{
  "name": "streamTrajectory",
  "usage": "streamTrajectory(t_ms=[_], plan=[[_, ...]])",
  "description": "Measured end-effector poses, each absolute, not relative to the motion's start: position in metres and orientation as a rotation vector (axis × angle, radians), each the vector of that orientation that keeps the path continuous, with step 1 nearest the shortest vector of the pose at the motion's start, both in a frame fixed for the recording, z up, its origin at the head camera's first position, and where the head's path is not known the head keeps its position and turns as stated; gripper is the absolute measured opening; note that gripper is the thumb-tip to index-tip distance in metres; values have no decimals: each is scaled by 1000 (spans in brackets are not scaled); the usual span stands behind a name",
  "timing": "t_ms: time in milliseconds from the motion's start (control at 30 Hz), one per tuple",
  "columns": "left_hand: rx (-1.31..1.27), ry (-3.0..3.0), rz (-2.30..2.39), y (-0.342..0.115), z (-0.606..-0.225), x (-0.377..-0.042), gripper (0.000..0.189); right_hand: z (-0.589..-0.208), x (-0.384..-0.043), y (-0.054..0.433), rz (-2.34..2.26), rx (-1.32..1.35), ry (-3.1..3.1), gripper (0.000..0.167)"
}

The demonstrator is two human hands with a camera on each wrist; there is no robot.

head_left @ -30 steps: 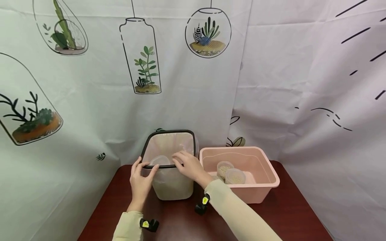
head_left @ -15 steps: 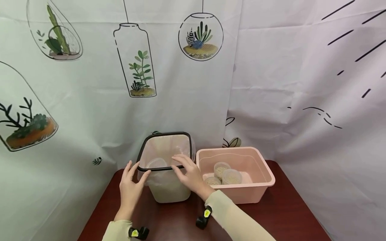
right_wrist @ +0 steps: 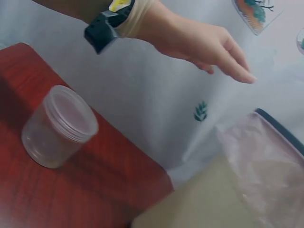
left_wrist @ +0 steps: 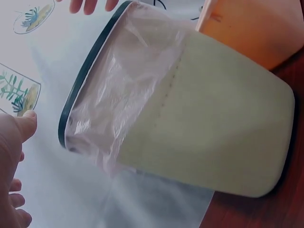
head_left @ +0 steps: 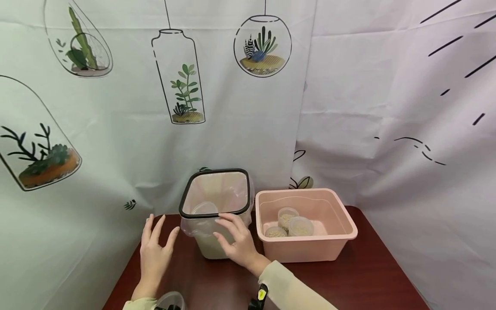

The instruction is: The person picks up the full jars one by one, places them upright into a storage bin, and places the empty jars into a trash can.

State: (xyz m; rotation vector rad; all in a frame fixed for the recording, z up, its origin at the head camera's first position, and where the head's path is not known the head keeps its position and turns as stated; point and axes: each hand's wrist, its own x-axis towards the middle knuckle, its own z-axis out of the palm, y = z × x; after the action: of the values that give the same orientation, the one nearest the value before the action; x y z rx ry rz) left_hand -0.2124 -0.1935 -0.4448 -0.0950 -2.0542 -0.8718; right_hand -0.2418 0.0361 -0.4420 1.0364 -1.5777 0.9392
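A beige trash bin (head_left: 209,245) with a black rim (left_wrist: 88,66) stands on the table, its clear plastic liner (left_wrist: 123,76) folded over the outside. Inside it shows a clear round thing (head_left: 205,208), partly hidden. My left hand (head_left: 154,252) hangs in the air left of the bin, fingers spread, holding nothing. In front of the bin is my right hand (head_left: 239,242), fingers loosely bent around no object; its fingertips overlap the front rim in the head view, and contact cannot be told. A clear plastic jar (right_wrist: 59,126) stands on the table by my left wrist.
Right of the bin stands a pink tub (head_left: 306,249) with three clear round containers (head_left: 301,226) of pale grains inside. The dark red table (head_left: 221,284) lies beneath. A printed cloth (head_left: 248,125) hangs close behind and at the sides.
My left hand has let go of the bin's front rim and moved left and down. The right hand has drawn down toward me from inside the bin. The near jar has come into view.
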Motion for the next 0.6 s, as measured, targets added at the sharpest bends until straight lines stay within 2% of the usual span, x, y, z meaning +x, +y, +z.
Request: streamTrajectory(t_ms=[400,600], plan=[[10,-2048,-878,-210,-457,-197,49,-486,-210,10,817,1193,-1678,44],[65,-2084,-859,-218,-464,-193,49,-507,-195,-5,746,1285,-1723,45]])
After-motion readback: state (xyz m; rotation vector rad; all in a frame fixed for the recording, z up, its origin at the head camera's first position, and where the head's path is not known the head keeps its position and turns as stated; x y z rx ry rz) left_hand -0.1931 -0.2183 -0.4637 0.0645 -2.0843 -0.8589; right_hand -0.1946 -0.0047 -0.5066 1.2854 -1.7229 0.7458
